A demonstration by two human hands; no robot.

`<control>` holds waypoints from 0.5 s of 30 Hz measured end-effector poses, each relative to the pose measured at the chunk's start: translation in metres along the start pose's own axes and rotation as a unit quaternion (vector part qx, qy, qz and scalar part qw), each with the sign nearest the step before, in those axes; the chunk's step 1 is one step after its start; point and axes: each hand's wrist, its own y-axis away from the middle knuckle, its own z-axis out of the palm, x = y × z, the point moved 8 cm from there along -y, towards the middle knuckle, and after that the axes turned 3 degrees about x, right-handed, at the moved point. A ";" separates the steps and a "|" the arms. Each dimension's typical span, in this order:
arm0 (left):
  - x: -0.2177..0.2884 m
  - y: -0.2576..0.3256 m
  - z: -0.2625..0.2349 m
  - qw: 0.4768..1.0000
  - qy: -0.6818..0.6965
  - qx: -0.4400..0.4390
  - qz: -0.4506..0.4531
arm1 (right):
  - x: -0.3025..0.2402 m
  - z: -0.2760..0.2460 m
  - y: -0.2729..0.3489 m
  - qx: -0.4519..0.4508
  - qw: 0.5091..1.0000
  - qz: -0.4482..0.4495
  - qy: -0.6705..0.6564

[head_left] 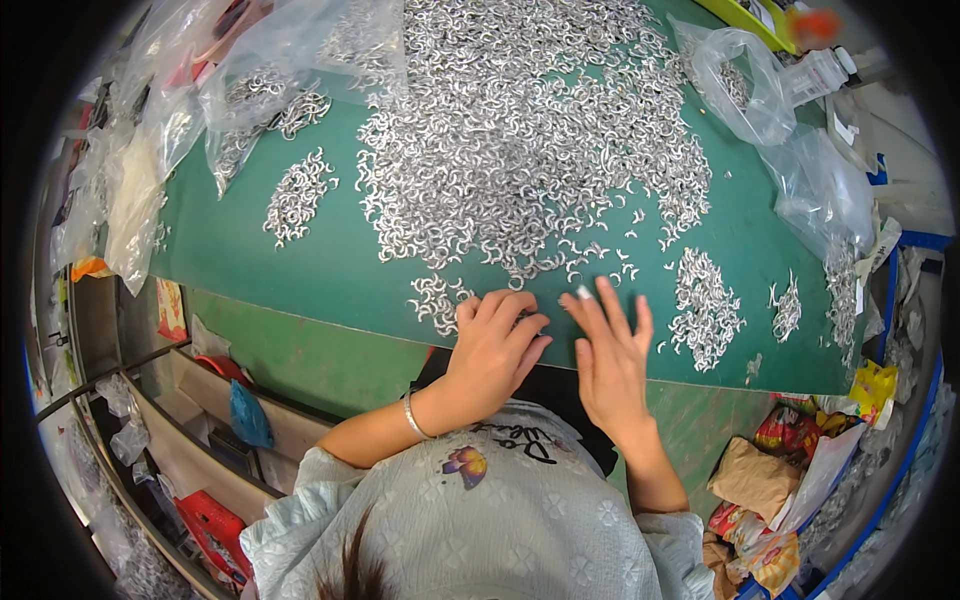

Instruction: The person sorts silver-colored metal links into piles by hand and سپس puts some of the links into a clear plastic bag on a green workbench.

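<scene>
A large heap of small silver crescent-shaped metal pieces (470,170) covers the middle and far part of the green tabletop (340,275). My left hand (490,345), with a bracelet at the wrist, is at the near edge with fingers curled and pointing right; what lies under them is hidden. Touching its left side is a small pile of crescents (437,303). My right hand (612,365) is just to the right, fingers spread over the table at the heap's near fringe, a white covering on one fingertip. A few loose crescents lie beyond its fingertips.
Smaller crescent piles lie at left (297,200), right (705,310) and far right (786,307). Clear plastic bags (260,105) with crescents stand at both sides. A white bottle (818,75) and yellow tray (750,20) are far right. Open drawers (230,410) sit below left.
</scene>
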 end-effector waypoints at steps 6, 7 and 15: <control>0.004 -0.002 -0.003 1.000 0.003 0.006 -0.001 | 0.007 -0.011 -0.005 0.075 0.997 0.021 0.015; 0.006 -0.002 -0.002 1.000 0.003 0.006 0.003 | 0.003 -0.007 -0.012 0.079 0.997 0.014 0.017; -0.004 0.001 -0.004 0.999 0.004 0.026 -0.018 | 0.003 -0.003 -0.002 0.016 0.999 0.028 0.031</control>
